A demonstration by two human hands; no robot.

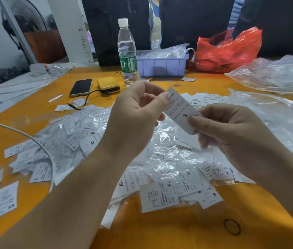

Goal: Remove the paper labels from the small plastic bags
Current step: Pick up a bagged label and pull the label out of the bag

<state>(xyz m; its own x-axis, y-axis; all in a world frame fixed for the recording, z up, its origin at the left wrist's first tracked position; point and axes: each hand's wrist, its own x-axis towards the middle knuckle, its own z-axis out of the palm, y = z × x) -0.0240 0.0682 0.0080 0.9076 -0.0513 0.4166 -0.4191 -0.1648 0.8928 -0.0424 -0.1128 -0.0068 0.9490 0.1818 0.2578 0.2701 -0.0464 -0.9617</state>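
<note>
1. Here, above a yellow table (160,230), the left hand (135,114) pinches the upper end of a paper label (181,112) marked "S" between thumb and curled fingers.
2. The right hand (232,130) pinches the lower end of the same label; whether a clear bag still sleeves it cannot be told.
3. Risk: with both hands pulling on one strip, uneven tension could tear the paper, and a thin film, if present, may cling and slip from the grip.
4. Risk: a dropped label would fall into the heap of bagged labels (142,159) beneath and be hard to tell from unprocessed ones.
5. Containers, left to right: a water bottle (126,51), capped and nearly empty; a lilac tray (162,66) holding crumpled clear bags; a red plastic bag (226,49), contents hidden; a large clear bag (277,74), whose contents are indistinct.
</note>
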